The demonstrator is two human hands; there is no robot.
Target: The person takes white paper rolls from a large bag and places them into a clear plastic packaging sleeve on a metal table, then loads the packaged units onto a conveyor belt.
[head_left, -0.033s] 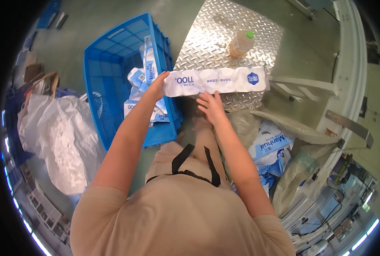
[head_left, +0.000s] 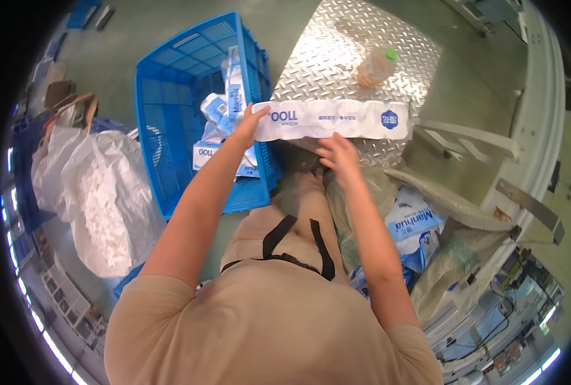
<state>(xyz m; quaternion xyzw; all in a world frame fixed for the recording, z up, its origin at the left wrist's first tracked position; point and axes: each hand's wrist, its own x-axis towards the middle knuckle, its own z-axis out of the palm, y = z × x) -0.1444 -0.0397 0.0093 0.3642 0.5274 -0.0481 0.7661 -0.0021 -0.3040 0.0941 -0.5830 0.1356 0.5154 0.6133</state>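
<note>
A long white plastic-wrapped pack of toilet rolls [head_left: 337,122] with blue print lies crosswise in front of me, over the near part of a metal tread plate [head_left: 311,58]. My left hand [head_left: 250,128] is closed on the pack's left end, thumb on top. At the middle of the near edge is my right hand [head_left: 342,160], its fingers apart and slightly bent. The fingertips reach the pack's edge; whether they touch it I cannot tell. Left of the pack, a blue plastic crate [head_left: 145,96] holds several crumpled blue-and-white wrappers [head_left: 216,115].
A bottle with a green cap [head_left: 375,67] stands on the tread plate. To the left sits a clear bag of white scraps [head_left: 99,212]. An open woven sack [head_left: 442,276] with blue-and-white packaging [head_left: 414,221] is by my right forearm. A pale machine frame [head_left: 532,128] runs along the right.
The whole view has shifted a little, with the scene moving right. My right hand has drawn slightly back toward me along the pack's edge, fingers more bent. My left hand keeps its hold.
</note>
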